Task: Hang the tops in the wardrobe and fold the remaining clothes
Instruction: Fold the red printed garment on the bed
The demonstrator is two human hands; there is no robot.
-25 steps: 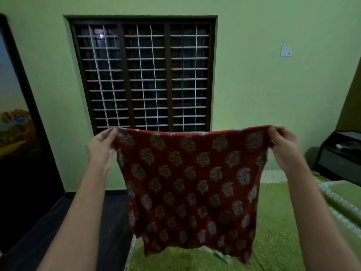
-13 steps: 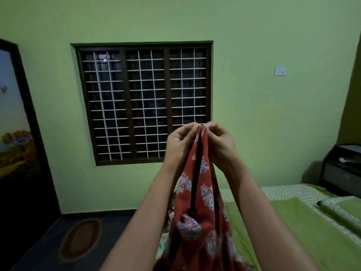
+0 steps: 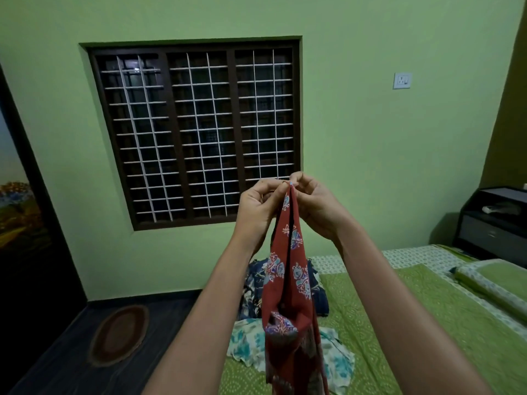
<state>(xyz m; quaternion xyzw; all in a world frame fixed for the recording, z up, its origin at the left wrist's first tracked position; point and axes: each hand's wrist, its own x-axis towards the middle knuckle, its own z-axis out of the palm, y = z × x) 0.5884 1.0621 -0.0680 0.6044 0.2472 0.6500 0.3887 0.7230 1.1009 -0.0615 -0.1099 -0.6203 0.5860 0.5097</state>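
A red garment with a floral print [image 3: 289, 286] hangs folded in half lengthwise in front of me, above the bed. My left hand [image 3: 258, 208] and my right hand [image 3: 315, 205] are close together at chest height, both pinching its top corners. On the green bedspread [image 3: 427, 332] behind it lie a dark blue floral garment [image 3: 253, 286] and a white garment with teal flowers [image 3: 245, 343].
A barred window [image 3: 196, 132] fills the green wall ahead. A dark cabinet door with a landscape picture [image 3: 17, 212] stands at the left. An oval mat [image 3: 118, 334] lies on the dark floor. A pillow [image 3: 493, 283] and a dark bedside unit [image 3: 493, 223] are at the right.
A second ago the red garment was spread wide between my hands. My hands came together, folding it in half, and my view has tilted down a little.
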